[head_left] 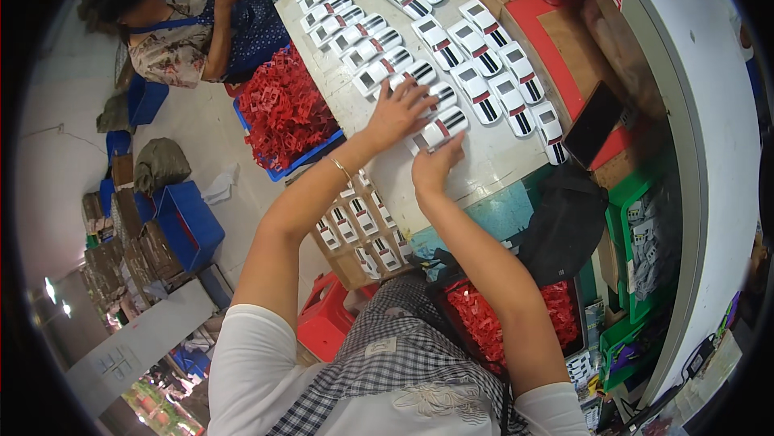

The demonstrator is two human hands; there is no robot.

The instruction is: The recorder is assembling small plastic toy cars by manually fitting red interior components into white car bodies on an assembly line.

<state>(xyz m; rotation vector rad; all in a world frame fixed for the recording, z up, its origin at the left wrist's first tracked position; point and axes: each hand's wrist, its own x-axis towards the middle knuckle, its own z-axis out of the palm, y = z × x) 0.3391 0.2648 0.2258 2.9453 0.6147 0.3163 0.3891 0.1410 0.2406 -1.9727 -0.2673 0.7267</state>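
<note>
White toy cars with black stripes stand in rows on the worktable (500, 158). At the near end of the left row, my right hand (435, 166) has its thumb and fingers around the nearest toy car (442, 130). My left hand (395, 118) reaches over the same row, fingers spread and touching the car just beyond it, which it partly hides. More toy cars (476, 93) form a second group to the right of both hands, apart from them.
Red plastic parts fill a blue-rimmed crate (343, 139) at the table's left and a dark bin (576, 307) near me. A cardboard tray (347, 263) holds more cars. A dark phone (595, 124) and black cloth (564, 222) lie at right. Another person (173, 41) works at far left.
</note>
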